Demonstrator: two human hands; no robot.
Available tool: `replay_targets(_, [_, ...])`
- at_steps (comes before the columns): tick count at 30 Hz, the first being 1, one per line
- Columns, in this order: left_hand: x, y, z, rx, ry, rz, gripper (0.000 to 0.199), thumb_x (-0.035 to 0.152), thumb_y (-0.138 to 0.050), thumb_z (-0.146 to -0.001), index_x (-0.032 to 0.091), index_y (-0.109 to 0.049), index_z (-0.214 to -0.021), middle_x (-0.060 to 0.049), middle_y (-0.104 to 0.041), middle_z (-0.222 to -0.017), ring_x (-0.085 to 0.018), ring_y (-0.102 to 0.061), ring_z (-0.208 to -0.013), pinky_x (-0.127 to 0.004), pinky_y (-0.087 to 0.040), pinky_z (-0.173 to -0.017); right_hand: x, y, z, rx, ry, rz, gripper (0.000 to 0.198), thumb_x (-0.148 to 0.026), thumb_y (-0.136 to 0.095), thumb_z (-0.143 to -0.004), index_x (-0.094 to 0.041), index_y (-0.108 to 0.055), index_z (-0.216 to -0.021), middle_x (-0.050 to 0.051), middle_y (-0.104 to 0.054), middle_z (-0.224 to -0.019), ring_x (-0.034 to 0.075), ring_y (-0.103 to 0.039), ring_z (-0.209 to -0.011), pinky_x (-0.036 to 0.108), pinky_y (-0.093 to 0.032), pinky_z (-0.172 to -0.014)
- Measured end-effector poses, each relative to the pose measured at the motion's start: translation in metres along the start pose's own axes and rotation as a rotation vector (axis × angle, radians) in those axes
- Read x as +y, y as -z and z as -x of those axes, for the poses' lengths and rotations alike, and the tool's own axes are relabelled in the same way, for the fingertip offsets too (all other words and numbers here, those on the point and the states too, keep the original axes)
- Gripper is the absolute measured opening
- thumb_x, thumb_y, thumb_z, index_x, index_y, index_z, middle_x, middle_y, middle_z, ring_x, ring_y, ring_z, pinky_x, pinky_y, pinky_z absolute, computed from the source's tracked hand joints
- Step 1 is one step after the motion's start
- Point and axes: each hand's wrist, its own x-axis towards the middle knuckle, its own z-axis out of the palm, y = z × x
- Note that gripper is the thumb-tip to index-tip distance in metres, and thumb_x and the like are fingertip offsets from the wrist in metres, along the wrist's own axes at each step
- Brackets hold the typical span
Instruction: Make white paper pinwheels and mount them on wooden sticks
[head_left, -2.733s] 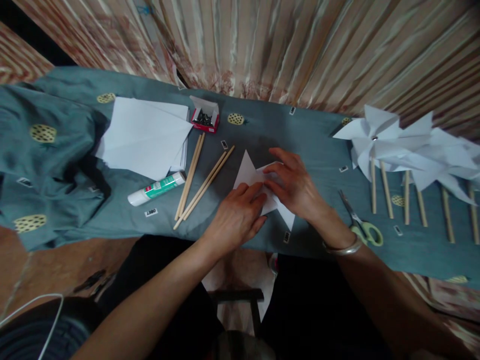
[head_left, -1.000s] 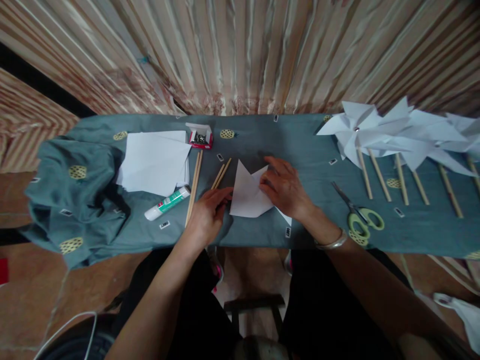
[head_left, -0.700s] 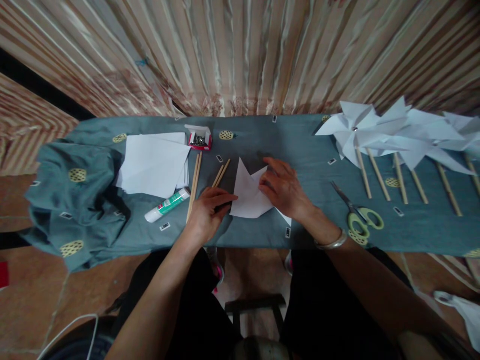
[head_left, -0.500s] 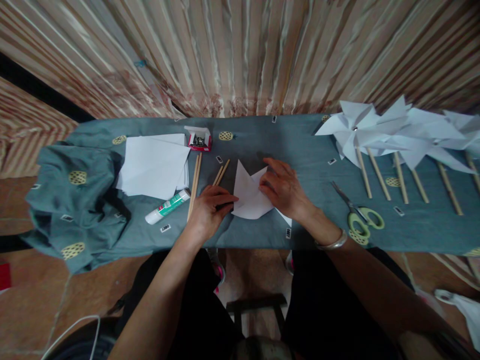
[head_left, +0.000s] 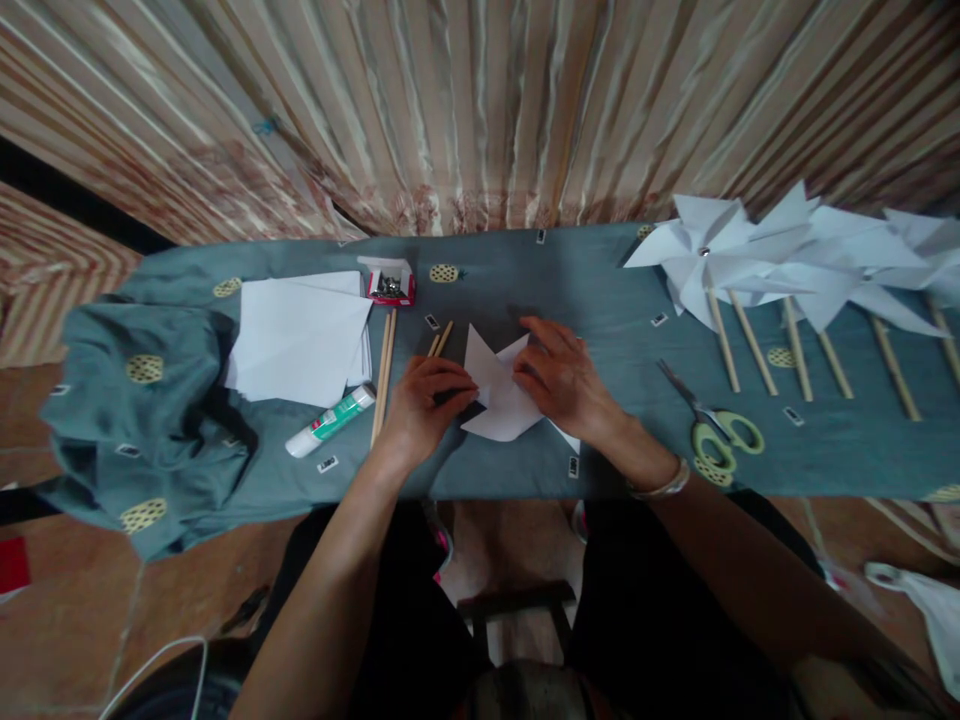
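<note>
In front of me on the cloth lies a white paper pinwheel, partly folded, with points sticking up at the top and out at the lower right. My left hand pinches a corner at its left edge between thumb and fingers, and that corner is lifted a little. My right hand holds the right part with thumb and bent fingers, the index finger reaching above the paper. The palm hides some of the folds. Just beyond my left hand lie short wooden sticks.
To the left are a stack of white paper, a glue stick, long wooden sticks and a red box of metal pins. Green-handled scissors lie to the right, below several finished pinwheels on sticks.
My left hand has raised the left corner of the paper slightly. My right hand stays on the paper. The whole view has shifted a little.
</note>
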Motion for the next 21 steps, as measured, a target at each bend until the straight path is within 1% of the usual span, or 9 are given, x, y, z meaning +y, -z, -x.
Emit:
replay_targets(5, [0.004, -0.009, -0.011, -0.007, 0.006, -0.042, 0.006, 0.022, -0.071, -0.082, 0.021, -0.077, -0.082, -0.005, -0.073, -0.091, -0.023, -0.06, -0.098, -0.041, -0.05, -0.091, 0.001, -0.001, 0.001, 0.012, 0.01, -0.01, 0.009, -0.017, -0.057, -0.09, -0.021, -0.065, -0.086, 0.013, -0.053, -0.145, 0.033, -0.047, -0.133, 0.057, -0.044, -0.105])
replay_targets(12, [0.013, -0.029, -0.025, -0.039, -0.004, -0.129, 0.007, 0.017, -0.072, -0.079, 0.023, -0.076, -0.076, -0.002, -0.074, -0.09, -0.024, -0.059, -0.102, -0.047, -0.047, -0.098, 0.002, -0.002, 0.002, 0.044, 0.007, -0.021, 0.01, -0.016, -0.057, -0.089, -0.021, -0.064, -0.084, 0.013, -0.054, -0.143, 0.033, -0.049, -0.132, 0.054, -0.044, -0.106])
replay_targets(21, [0.012, -0.035, -0.028, -0.015, -0.001, -0.159, 0.011, 0.018, -0.069, -0.081, 0.024, -0.076, -0.076, -0.003, -0.073, -0.092, -0.025, -0.059, -0.103, -0.05, -0.047, -0.098, 0.004, -0.003, 0.003, 0.029, 0.003, -0.046, 0.009, -0.02, -0.057, -0.092, -0.023, -0.064, -0.086, 0.009, -0.053, -0.144, 0.03, -0.048, -0.133, 0.053, -0.043, -0.108])
